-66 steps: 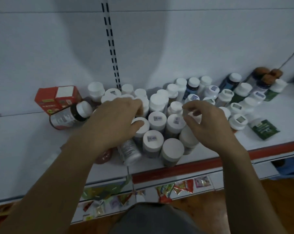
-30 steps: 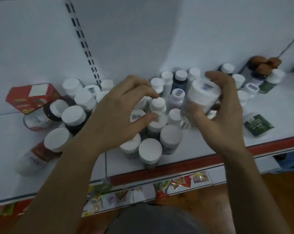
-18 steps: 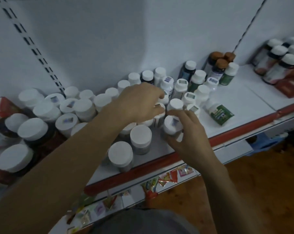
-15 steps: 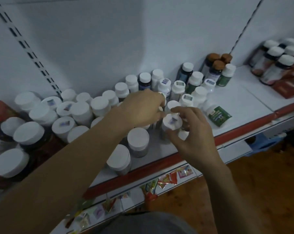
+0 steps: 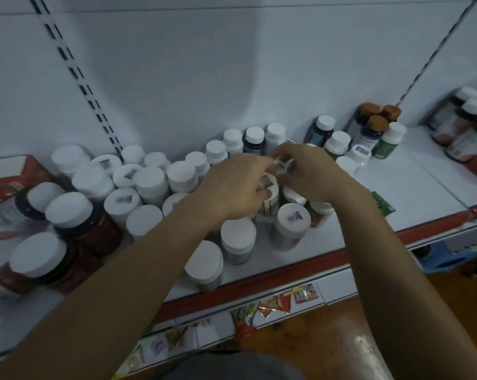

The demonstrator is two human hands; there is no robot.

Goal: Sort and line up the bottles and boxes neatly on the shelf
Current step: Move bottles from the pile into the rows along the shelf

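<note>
Several white-capped bottles crowd the white shelf. My left hand and my right hand meet fingertip to fingertip over the middle of the cluster. Both close on a small sticker-topped bottle held between them. Just under my left fingers stands a bottle with a striped label. A sticker-capped bottle stands free in front of my right wrist. Large dark jars with white lids stand at the left. A red box lies behind them.
Brown-capped bottles and a green bottle stand at the back right. A green packet lies flat beside my right forearm. More bottles fill the neighbouring bay. The shelf's red front edge has sachets hanging below it.
My right hand has let go of the sticker-capped bottle near the front and moved back to meet my left hand. Both now pinch a small bottle deeper in the cluster.
</note>
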